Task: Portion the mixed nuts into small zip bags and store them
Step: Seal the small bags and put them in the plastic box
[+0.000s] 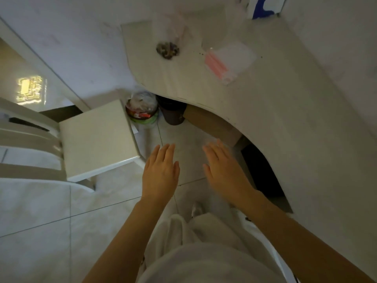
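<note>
Mostly pale surfaces fill the view: a white desk with a curved front edge sweeps from top centre down the right side, and a floor of light tiles with thin dark joints covers the lower left. A white chair stands at centre left, its flat seat facing up. On the far left a bright yellow patch of light glows.

The mixed nuts lie in a small dark heap at the bottom of a clear bag on the desk at top centre. Near them, to their right, a flat stack of small zip bags with pink closure strips rests on the desk, apart from the nuts. Under the desk edge, at centre, a round bin lined with clear plastic holds crumpled wrappers; a brown cardboard box sits to the right of it on the floor.

The 2 hands hang over the floor in the lower middle, well apart from the desk things. The left hand is flat with fingers straight and holds nothing; the right hand is likewise spread and empty, slightly blurred.
</note>
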